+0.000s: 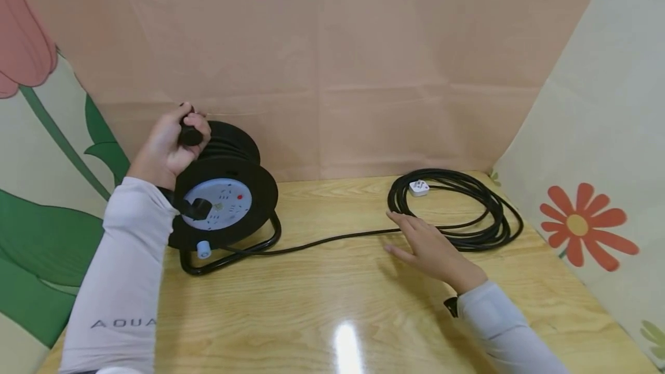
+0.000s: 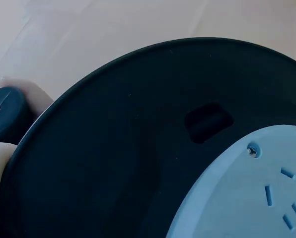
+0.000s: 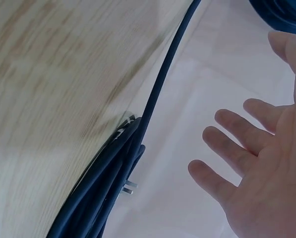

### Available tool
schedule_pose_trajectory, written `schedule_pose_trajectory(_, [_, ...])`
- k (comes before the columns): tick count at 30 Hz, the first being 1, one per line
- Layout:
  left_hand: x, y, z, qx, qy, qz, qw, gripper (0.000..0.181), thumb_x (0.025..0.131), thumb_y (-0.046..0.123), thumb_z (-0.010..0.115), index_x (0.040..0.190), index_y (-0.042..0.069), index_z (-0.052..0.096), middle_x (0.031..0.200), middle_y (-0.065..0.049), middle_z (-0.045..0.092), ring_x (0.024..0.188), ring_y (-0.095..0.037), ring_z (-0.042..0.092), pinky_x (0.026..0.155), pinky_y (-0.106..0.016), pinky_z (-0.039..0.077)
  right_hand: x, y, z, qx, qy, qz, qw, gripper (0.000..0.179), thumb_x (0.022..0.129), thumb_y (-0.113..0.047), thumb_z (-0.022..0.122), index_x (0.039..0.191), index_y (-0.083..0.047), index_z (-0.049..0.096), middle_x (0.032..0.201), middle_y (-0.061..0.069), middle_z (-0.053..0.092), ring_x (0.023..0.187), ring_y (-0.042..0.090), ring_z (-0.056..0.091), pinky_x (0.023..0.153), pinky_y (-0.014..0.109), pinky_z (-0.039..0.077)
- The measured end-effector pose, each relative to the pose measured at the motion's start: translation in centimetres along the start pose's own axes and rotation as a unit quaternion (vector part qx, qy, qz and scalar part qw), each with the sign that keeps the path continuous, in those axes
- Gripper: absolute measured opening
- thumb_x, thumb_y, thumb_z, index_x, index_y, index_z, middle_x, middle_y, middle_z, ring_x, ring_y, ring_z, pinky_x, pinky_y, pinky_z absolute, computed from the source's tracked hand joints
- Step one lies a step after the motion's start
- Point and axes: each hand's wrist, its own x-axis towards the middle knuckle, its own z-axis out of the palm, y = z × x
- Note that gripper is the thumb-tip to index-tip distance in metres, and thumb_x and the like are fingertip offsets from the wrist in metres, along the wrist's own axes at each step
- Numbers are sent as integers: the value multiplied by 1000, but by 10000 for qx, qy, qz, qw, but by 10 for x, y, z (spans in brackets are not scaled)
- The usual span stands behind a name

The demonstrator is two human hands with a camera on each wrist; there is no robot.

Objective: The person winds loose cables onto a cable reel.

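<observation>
A black cable reel [image 1: 262,189] with a pale blue socket panel [image 2: 247,198] stands on its tube frame at the left of the table. My left hand [image 1: 168,140] grips the black handle [image 1: 190,135] at the reel's upper left; the handle's round end also shows in the left wrist view. From the reel a black cable [image 1: 332,239] runs right along the table to a loose coil [image 1: 501,212]. A white plug [image 1: 418,188] lies at the coil. My right hand [image 1: 428,247] is held out by the coil's near left side, fingers extended, holding nothing.
The wooden table [image 1: 291,316] meets a pinkish sheeted wall [image 1: 363,74] at the back. Painted side walls stand left and right, the right one with a red flower [image 1: 576,224]. A light blue knob [image 1: 204,249] sits at the reel's lower front.
</observation>
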Motion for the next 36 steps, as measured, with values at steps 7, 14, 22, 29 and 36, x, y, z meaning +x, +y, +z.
schedule_pose_trajectory(7, [-3, -2, 2, 1166, 479, 547, 9905, 29, 95, 21, 53, 114, 11, 33, 81, -9, 49, 53, -14, 50, 43, -27, 50, 1, 2, 1, -76, 32, -3, 10000, 71, 88, -48, 58, 143, -11, 33, 139, 14, 45, 123, 31, 41, 95, 61, 39])
schedule_pose_trajectory(14, [-13, -7, 7, 4701, 1116, 1458, 8633, 43, 95, 31, 50, 129, 8, 35, 109, -6, 43, 81, -11, 59, 55, -19, 54, 0, 4, 2, -189, 34, 61, 9998, 69, 89, -49, 56, 143, -13, 33, 135, 15, 48, 120, 33, 44, 93, 61, 40])
schedule_pose_trajectory(22, [-25, -12, 27, 7649, 1511, 1422, 6098, 66, 93, 56, 29, 140, 9, 29, 146, -17, 23, 127, -32, 27, 106, -53, 32, 1, 4, 3, -243, -18, 88, 9997, 68, 89, -46, 58, 143, -12, 33, 137, 16, 46, 121, 34, 42, 92, 63, 40])
schedule_pose_trajectory(29, [-11, -24, 31, 8570, 2188, 1632, 4370, 99, 85, 73, 21, 145, -6, 16, 149, -28, 19, 130, -44, 25, 107, -58, 26, 0, 2, 7, -236, -85, 104, 9996, 66, 90, -40, 59, 144, -15, 32, 139, 13, 44, 125, 32, 39, 92, 64, 39])
schedule_pose_trajectory(36, [-7, -28, 25, 8744, 2290, 2010, 3777, 61, 97, 36, 29, 134, -11, 35, 133, -31, 43, 113, -45, 44, 97, -59, 39, -2, 3, 11, -242, -59, 82, 9997, 66, 90, -38, 59, 145, -17, 30, 140, 12, 44, 125, 32, 38, 90, 65, 39])
